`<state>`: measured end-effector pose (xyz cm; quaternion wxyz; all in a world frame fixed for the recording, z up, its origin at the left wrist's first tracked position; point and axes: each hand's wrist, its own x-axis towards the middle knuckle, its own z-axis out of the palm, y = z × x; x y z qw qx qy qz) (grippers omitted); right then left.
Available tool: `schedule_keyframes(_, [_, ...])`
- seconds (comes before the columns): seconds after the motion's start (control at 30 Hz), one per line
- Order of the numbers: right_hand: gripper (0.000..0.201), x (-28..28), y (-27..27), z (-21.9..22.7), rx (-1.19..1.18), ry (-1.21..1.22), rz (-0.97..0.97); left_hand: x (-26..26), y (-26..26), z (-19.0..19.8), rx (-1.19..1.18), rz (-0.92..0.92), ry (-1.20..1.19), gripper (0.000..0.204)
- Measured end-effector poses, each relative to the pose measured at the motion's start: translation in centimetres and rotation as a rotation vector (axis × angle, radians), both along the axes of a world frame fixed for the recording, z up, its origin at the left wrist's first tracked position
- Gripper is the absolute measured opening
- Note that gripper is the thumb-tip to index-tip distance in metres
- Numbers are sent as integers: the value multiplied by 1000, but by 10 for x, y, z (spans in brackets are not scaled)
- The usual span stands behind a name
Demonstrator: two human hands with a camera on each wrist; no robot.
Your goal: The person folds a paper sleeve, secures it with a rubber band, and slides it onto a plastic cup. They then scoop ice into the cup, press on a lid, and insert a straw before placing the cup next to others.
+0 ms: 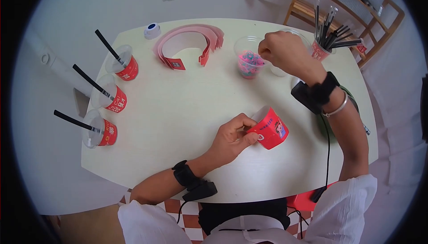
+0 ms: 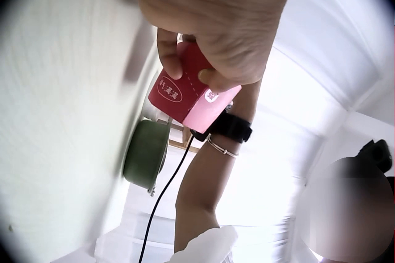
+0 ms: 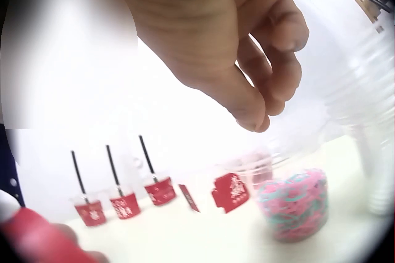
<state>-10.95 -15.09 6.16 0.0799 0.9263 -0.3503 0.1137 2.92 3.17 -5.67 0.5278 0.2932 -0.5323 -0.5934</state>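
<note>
My left hand [image 1: 229, 139] pinches a red paper cup sleeve [image 1: 271, 133] between thumb and fingers. The sleeve is folded into an angular ring with printed lettering and a small cartoon, tilted above the table's near half. In the left wrist view, the fingers reach inside the sleeve [image 2: 191, 93] while the thumb presses its outside. My right hand [image 1: 287, 52] hangs over a clear plastic cup [image 1: 248, 43] partly filled with small pink and teal loops [image 3: 295, 204]. Its thumb and fingertips are drawn together, and nothing shows between them in the right wrist view.
Three lidded cups with red sleeves and black straws [image 1: 117, 100] line the left side. A curved stack of flat sleeves [image 1: 189, 32] and a tape roll [image 1: 152, 31] lie at the back. A straw holder [image 1: 319, 51] stands back right; a green container [image 2: 147, 154] is under the right forearm.
</note>
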Motion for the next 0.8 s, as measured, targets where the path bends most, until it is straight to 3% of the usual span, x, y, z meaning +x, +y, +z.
schedule_keyframes(0.17, [10,34,-23,-17,47,148,-86,-1,-3,-7,50,32,89,19])
schedule_keyframes(0.37, [11,45,-28,-11,245,181,-86,4,-7,-18,-142,224,-242,21])
schedule_keyframes(0.47, [9,37,-21,6,273,22,-107,0,-6,-11,-15,191,28,25])
schedule_keyframes(0.57, [9,22,2,20,469,-298,-36,-4,-2,6,7,275,113,28])
schedule_keyframes(0.7, [10,-6,51,16,918,-636,42,-1,-3,-1,-3,258,-6,15])
schedule_keyframes(0.8, [6,-16,93,-7,736,-694,55,0,-2,-1,-89,340,-120,13])
